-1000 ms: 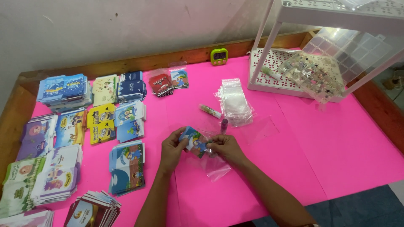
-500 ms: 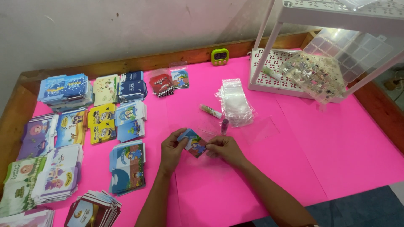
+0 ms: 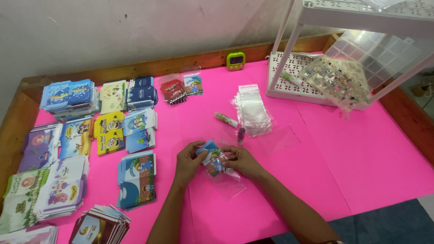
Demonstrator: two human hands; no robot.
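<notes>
Pink bench fills the frame; card stacks sorted by design at left. Centre-bottom: left hand and right hand, both grips pinching a small card packet at a clear sleeve's mouth, steadying it.

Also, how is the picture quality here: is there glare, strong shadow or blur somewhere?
Head view: light is soft and even, shadows under the hands are faint. The right hand and left hand look fairly sharp; the clear bag they hold over the small card pack shows light reflections. The plastic organizer box at top right is bright and washed out. The wooden table edge bows slightly.
</notes>
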